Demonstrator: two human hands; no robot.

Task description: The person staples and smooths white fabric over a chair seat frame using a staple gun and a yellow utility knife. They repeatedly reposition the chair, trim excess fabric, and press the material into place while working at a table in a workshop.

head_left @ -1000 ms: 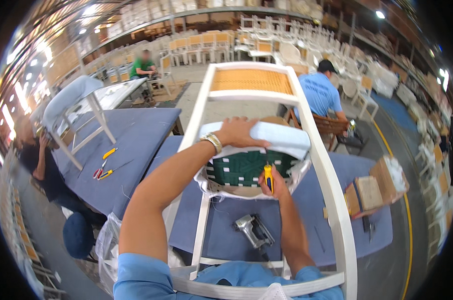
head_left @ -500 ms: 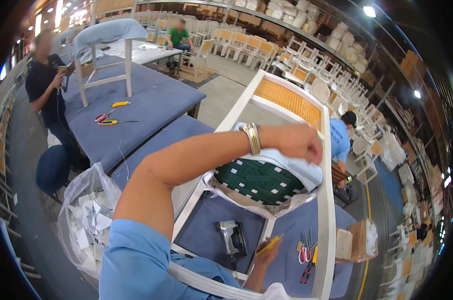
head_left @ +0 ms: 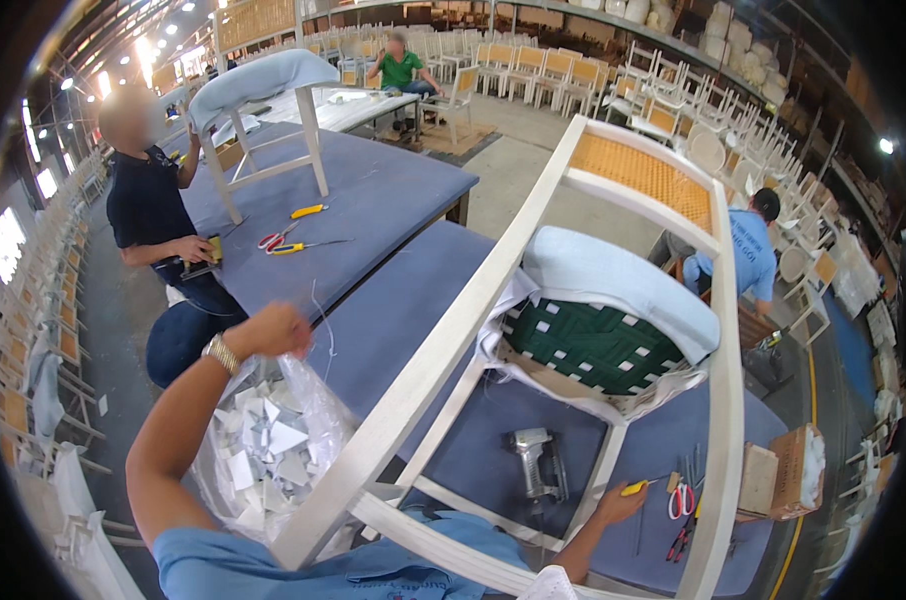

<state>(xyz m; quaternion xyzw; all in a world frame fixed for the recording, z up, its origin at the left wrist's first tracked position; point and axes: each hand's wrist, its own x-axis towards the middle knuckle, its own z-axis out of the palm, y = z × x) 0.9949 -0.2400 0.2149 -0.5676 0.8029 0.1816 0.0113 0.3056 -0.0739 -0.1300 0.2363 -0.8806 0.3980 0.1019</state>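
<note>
My left hand (head_left: pixel 276 330) is closed above a clear plastic bag (head_left: pixel 323 385) full of white scraps (head_left: pixel 286 437). Whatever its fingers may hold is hidden. Low on the right, my right hand (head_left: pixel 618 507) grips a yellow-handled tool (head_left: pixel 634 488); its working end cannot be told apart from the things behind. Between my arms a white wooden chair (head_left: pixel 443 375) lies tipped on the table, its cane back panel (head_left: pixel 643 170) pointing away. Light blue fabric (head_left: pixel 613 285) wraps its seat, and green webbing (head_left: pixel 588 345) shows on the underside.
A staple gun (head_left: pixel 536 465) lies inside the chair frame. Red-handled scissors (head_left: pixel 681 500) and pliers (head_left: pixel 679 545) lie at right. Another table (head_left: pixel 393 190) bears tools and an upholstered chair (head_left: pixel 263 85). A person (head_left: pixel 158 200) stands at left; another (head_left: pixel 738 255) works at right.
My left hand has left the chair's seat and swung left over the scrap bag. The right hand keeps hold of the yellow-handled tool. The view has shifted leftward.
</note>
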